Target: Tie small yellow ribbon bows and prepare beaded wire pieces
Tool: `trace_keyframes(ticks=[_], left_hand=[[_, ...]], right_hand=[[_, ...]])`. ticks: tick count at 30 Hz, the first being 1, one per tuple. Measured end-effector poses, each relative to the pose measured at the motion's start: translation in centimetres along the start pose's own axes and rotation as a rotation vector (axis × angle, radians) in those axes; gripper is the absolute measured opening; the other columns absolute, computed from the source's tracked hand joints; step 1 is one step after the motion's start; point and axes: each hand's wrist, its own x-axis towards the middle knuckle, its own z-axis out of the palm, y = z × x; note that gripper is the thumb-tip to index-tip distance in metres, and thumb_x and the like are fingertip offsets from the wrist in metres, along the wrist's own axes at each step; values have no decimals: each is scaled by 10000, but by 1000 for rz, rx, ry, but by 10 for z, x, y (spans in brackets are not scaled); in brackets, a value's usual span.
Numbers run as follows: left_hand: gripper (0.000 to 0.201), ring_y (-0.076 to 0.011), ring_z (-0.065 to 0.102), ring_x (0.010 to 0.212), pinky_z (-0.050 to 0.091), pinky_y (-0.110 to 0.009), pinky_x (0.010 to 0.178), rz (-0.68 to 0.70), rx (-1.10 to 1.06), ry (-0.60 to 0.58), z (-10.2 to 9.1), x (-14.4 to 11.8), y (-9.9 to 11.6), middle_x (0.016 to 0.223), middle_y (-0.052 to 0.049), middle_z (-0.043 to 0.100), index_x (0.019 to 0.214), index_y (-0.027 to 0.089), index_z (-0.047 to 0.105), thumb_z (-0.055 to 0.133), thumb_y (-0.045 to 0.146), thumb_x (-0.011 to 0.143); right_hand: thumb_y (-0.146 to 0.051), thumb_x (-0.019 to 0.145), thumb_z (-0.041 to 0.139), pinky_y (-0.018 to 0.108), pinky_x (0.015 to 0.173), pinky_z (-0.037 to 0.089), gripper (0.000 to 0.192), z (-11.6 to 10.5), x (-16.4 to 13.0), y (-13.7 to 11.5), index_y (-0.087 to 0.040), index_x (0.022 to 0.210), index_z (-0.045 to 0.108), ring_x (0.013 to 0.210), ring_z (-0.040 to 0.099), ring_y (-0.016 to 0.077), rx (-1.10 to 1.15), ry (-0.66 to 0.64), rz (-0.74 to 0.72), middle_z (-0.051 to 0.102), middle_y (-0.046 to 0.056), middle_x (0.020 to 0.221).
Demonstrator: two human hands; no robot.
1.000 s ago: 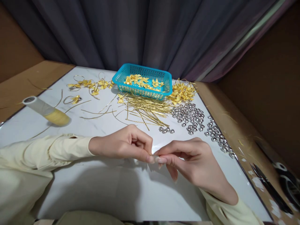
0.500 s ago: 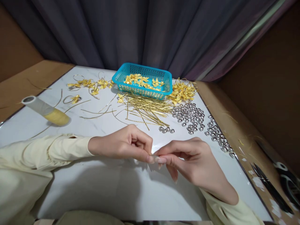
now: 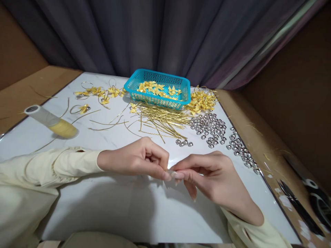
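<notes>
My left hand [image 3: 139,160] and my right hand [image 3: 207,175] meet fingertip to fingertip above the white tabletop [image 3: 124,213]. Both are closed in a pinch. Whatever they hold between thumbs and forefingers is too small and too covered to name. Beyond them lies a bundle of gold wire ties [image 3: 165,119], with a few loose ones to its left. A pile of small silver beads [image 3: 210,127] sits to the right of the ties. Farther back, a blue plastic basket [image 3: 133,93] contains yellow ribbon flowers [image 3: 152,87].
More yellow flowers [image 3: 201,100] are heaped right of the basket, and several with wire loops lie to its left. A clear tube with yellow contents [image 3: 51,122] rests at the left. Tweezers [image 3: 300,206] and black-handled scissors [image 3: 319,199] lie on the right edge. A dark curtain [image 3: 144,34] hangs behind.
Both hands stay pinched together in nearly the same place. Nothing on the table has visibly moved.
</notes>
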Motion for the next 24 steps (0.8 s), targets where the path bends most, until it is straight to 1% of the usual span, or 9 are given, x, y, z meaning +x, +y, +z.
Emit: trace_keyframes(ticks=[3,10,19,24], left_hand=[[202,-37,276,430,200,-183,402,-14,-6,6,0,0,0,479,62,418,605,97,595,666,212,755],[205,-35,284,429,198,-179,397,4,-3,-1,-1,0,-1,479,59,420,606,94,599,662,212,761],[204,-34,271,427,191,-189,403,1,-3,9,-1,1,-1,482,56,429,604,94,609,671,213,758],[185,-41,288,443,200,-191,417,-27,-66,9,0,-1,1,488,55,431,618,98,614,679,208,752]], right_hand=[[-120,774,653,119,360,383,124,0,1,-1,-121,668,716,318,500,49,-4,1,-6,573,-29,418],[-154,776,652,123,345,395,138,0,1,-1,-118,661,717,305,508,63,2,-5,21,588,-8,413],[-206,779,681,128,315,386,119,0,0,7,-157,682,731,304,513,60,95,-6,46,640,-2,495],[-248,768,716,135,324,406,130,-1,-1,8,-150,684,729,311,529,68,113,4,28,649,3,498]])
